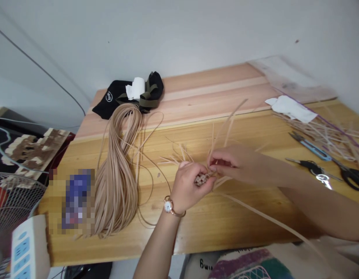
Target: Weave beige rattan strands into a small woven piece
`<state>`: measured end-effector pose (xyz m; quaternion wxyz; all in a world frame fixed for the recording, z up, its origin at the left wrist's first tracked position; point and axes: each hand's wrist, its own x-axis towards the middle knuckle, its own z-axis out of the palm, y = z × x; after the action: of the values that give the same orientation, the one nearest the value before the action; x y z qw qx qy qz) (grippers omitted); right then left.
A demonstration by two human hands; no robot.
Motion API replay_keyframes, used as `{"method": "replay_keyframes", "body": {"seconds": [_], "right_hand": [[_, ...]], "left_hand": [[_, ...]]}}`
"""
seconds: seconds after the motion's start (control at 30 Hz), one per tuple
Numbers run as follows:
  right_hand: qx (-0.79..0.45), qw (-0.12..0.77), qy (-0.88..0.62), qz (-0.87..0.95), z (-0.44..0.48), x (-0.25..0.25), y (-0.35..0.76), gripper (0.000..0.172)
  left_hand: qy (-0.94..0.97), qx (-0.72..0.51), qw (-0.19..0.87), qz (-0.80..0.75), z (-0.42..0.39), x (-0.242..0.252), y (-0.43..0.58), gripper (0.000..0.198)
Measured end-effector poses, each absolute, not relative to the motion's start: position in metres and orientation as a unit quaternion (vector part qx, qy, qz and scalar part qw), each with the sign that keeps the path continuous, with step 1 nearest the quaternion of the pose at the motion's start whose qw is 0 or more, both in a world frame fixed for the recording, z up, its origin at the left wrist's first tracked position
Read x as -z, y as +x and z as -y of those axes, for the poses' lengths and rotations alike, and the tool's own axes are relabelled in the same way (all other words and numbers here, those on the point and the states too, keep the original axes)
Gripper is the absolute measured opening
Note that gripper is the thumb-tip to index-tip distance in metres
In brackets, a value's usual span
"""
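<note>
We find the left hand [188, 181] and the right hand [230, 162] together at a small woven piece [200, 179], mid-width of the tabletop [240, 228], toward its near edge

We note the left hand wrapped around the piece, the right hand's thumb and finger pinched on a pale strip [226, 123] at its border. We record a large strip bundle [117, 190] toward the left edge, a black bag [111, 99] bearing a paper roll [138, 88] at the far left corner, and black-handled scissors [354, 179] toward the right edge
</note>
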<state>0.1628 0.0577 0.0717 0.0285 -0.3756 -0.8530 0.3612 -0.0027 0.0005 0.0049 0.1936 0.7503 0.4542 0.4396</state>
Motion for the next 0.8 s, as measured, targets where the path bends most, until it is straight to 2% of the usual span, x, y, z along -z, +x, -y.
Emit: {"method": "replay_keyframes", "body": {"seconds": [0.23,0.6,0.8], "right_hand": [[-0.389,0.023,-0.334,0.858,-0.0626,-0.071,0.1605,0.013],[-0.475,0.088,-0.317,0.816,-0.064,-0.0639,0.1602,0.009],[-0.487,0.092,-0.331,0.803,-0.0637,-0.0616,0.1594,0.011]], "left_hand": [[0.739,-0.443,0.209,-0.463,0.0005,-0.0072,-0.0045,0.011],[0.722,-0.463,0.221,-0.465,0.0004,-0.0069,-0.0054,0.014],[0.719,-0.477,0.217,-0.457,0.0001,-0.008,-0.0054,0.015]]}}
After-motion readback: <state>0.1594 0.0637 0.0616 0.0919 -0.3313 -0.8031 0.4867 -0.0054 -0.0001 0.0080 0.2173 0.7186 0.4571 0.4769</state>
